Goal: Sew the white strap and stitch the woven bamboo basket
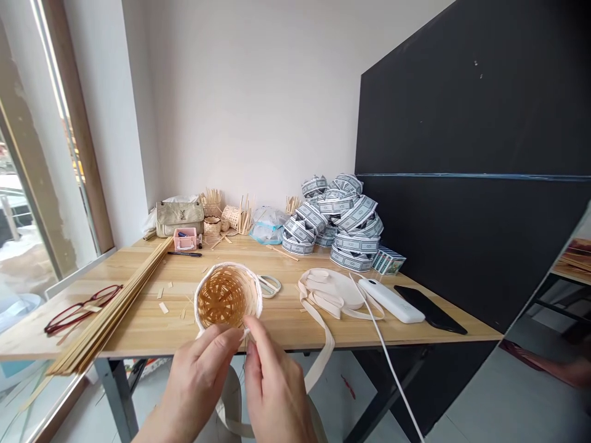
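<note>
Wooden bench [138, 326]: we list one woven bamboo basket [226, 296] beyond our left hand [196, 378] and right hand [272, 387], together, pinching its cream rim strip [257, 295].

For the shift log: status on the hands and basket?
Left hand, right hand pinching cream tape at the rim of the woven bamboo basket. Scissors right beside it.

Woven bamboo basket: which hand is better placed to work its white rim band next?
Right, probably: the right hand's fingertips meet the white band at the basket's near rim; the left hand sits beside.
</note>
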Demonstrator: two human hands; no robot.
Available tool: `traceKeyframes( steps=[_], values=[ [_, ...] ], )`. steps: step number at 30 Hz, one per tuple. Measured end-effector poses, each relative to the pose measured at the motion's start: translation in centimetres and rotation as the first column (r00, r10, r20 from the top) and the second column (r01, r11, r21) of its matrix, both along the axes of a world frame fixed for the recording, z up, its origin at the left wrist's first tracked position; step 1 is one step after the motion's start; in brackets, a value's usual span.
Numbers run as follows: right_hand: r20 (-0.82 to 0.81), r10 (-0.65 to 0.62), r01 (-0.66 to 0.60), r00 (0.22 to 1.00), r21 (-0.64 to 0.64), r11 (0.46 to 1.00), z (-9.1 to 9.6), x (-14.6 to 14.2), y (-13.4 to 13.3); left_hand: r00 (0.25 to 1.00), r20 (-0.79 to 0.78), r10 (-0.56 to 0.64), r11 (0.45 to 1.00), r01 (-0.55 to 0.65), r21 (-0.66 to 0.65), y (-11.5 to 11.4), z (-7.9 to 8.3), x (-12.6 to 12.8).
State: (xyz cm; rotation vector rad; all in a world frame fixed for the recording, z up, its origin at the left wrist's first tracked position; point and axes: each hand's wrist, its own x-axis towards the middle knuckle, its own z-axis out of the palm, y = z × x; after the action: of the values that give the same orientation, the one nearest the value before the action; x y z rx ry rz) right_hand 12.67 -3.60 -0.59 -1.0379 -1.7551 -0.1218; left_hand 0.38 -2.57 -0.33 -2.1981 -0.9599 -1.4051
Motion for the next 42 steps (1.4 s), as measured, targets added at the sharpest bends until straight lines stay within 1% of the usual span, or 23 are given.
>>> traceKeyframes(
  steps=[3,6,10,13,14,15,16,19,20,21,22,24,26,27,29,32,35,37,38,39,40,41,42],
  values=[
    [0.008,0.05,-0.049,0.999,-0.054,0.997,0.5,0.4,-0.1,1.0,-0.003,-0.026,1.0,0.026,-0.004,-0.1,0.0,0.2],
    [-0.072,0.055,-0.068,0.996,-0.19,0.979,1.3,0.4,-0.3,0.999,-0.029,-0.032,0.999,0.032,0.012,0.2,-0.3,0.3],
    [-0.148,0.048,-0.102,0.988,-0.382,0.919,2.0,0.1,-0.5,0.995,-0.097,-0.032,0.998,0.037,0.043,0.8,-0.5,0.1],
    [-0.244,0.085,-0.196,0.966,-0.475,0.858,2.0,0.4,-0.4,0.988,-0.147,-0.04,0.997,0.049,0.062,1.2,-0.3,-0.4],
    [-0.274,0.1,-0.229,0.956,-0.495,0.838,2.0,0.7,-0.3,0.986,-0.161,-0.051,0.997,0.06,0.053,1.3,-0.2,-0.6],
    [-0.289,0.104,-0.241,0.952,-0.494,0.835,2.2,1.2,-0.3,0.983,-0.173,-0.061,0.997,0.069,0.044,1.4,-0.1,-0.8],
    [-0.283,0.099,-0.228,0.954,-0.472,0.852,2.4,1.6,-0.2,0.981,-0.184,-0.065,0.997,0.073,0.034,1.5,-0.1,-1.0],
    [-0.177,0.034,-0.089,0.984,-0.309,0.947,3.9,2.9,0.1,0.977,-0.207,-0.051,0.997,0.061,0.039,1.7,0.1,-1.4],
    [-0.131,0.02,-0.056,0.991,-0.274,0.96,4.5,3.2,0.3,0.974,-0.22,-0.051,0.997,0.063,0.046,1.8,0.1,-1.5],
    [-0.078,0.024,-0.044,0.997,-0.279,0.959,5.2,3.3,0.5,0.969,-0.239,-0.062,0.996,0.074,0.043,1.8,0.1,-1.5],
    [-0.017,0.04,-0.043,0.999,-0.312,0.949,5.8,3.3,0.7,0.962,-0.261,-0.083,0.995,0.094,0.033,1.8,0.1,-1.5],
    [0.105,0.093,-0.041,0.99,-0.416,0.909,6.8,3.0,1.1,0.944,-0.303,-0.132,0.99,0.14,0.005,1.8,0.3,-1.5],
    [0.202,0.151,-0.03,0.968,-0.503,0.864,7.4,2.7,1.5,0.927,-0.336,-0.167,0.985,0.17,-0.021,1.7,0.4,-1.5],
    [0.233,0.171,-0.024,0.957,-0.527,0.85,7.5,2.6,1.6,0.921,-0.349,-0.174,0.984,0.176,-0.029,1.6,0.5,-1.5],
    [0.263,0.194,-0.021,0.945,-0.543,0.84,7.6,2.5,1.7,0.912,-0.369,-0.179,0.983,0.177,-0.038,1.5,0.6,-1.6],
    [0.256,0.218,-0.054,0.942,-0.524,0.85,7.4,2.7,1.7,0.9,-0.392,-0.191,0.981,0.182,-0.062,1.2,0.7,-1.7],
    [0.143,0.216,-0.127,0.966,-0.466,0.876,7.4,2.8,1.5,0.873,-0.417,-0.251,0.968,0.227,-0.107,0.8,0.9,-1.8],
    [0.001,0.208,-0.192,0.978,-0.385,0.903,7.5,3.0,1.1,0.871,-0.399,-0.285,0.958,0.252,-0.135,0.8,1.2,-1.9],
    [-0.079,0.226,-0.239,0.971,-0.345,0.908,7.5,3.1,0.8,0.879,-0.379,-0.289,0.957,0.253,-0.142,0.8,1.5,-1.9],
    [-0.166,0.27,-0.311,0.948,-0.323,0.894,7.6,3.2,0.5,0.891,-0.35,-0.289,0.957,0.253,-0.145,0.8,1.8,-2.0],
    [-0.273,0.329,-0.407,0.904,-0.315,0.857,7.6,3.4,0.2,0.901,-0.319,-0.295,0.954,0.258,-0.154,0.9,2.1,-2.0],
    [-0.398,0.386,-0.52,0.832,-0.317,0.793,7.6,3.5,0.0,0.907,-0.285,-0.309,0.948,0.269,-0.172,0.9,2.4,-2.0],
    [-0.529,0.425,-0.636,0.735,-0.318,0.704,7.7,3.7,-0.1,0.91,-0.244,-0.335,0.935,0.29,-0.203,0.9,2.7,-2.0]
  ],
)
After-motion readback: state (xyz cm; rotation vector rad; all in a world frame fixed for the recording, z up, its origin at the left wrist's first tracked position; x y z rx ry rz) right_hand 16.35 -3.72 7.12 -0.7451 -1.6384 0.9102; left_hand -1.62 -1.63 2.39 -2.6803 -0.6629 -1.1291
